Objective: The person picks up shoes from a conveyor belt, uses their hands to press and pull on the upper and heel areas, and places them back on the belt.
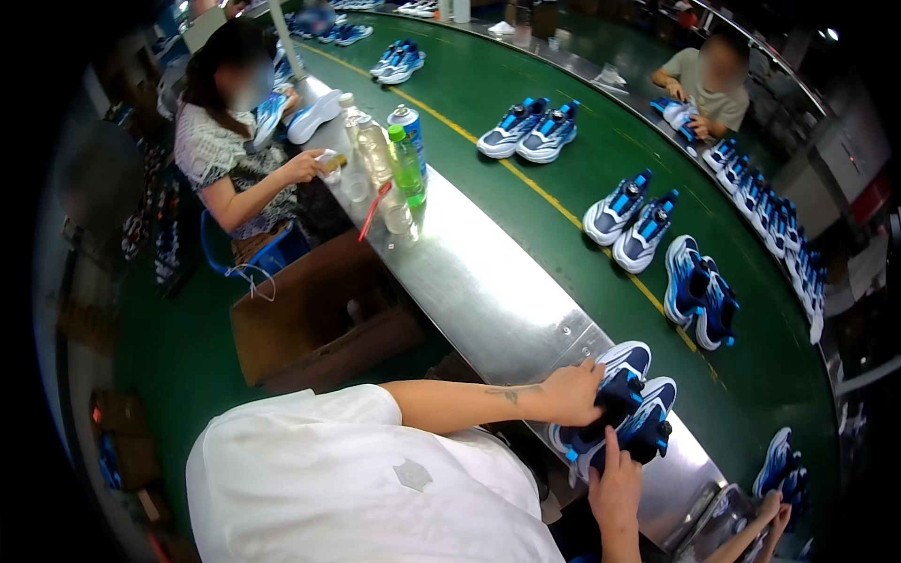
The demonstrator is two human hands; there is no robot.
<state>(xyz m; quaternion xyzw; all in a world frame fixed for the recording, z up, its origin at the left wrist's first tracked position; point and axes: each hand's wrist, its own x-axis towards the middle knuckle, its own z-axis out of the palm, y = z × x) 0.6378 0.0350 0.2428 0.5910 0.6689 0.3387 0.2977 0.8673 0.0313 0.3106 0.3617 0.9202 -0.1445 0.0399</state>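
Note:
A pair of dark navy, white and light-blue sneakers lies in front of me at the metal bench's edge: the left sneaker [631,358] and the right sneaker [660,399], toes pointing away. My left hand [571,392] reaches across from the left and is closed on the left sneaker near its black tongue and collar. My right hand [616,486] comes up from below, with its index finger stretched out against the heel side of the pair. Its other fingers are partly hidden. Both heels are partly covered by my hands.
A green conveyor belt [450,98] carries several sneaker pairs [631,220] beyond the metal bench [488,305]. Bottles [405,164] stand on the bench at the left, near a seated co-worker [239,141]. A cardboard box [310,319] is below. Another worker's hands [771,511] are at lower right.

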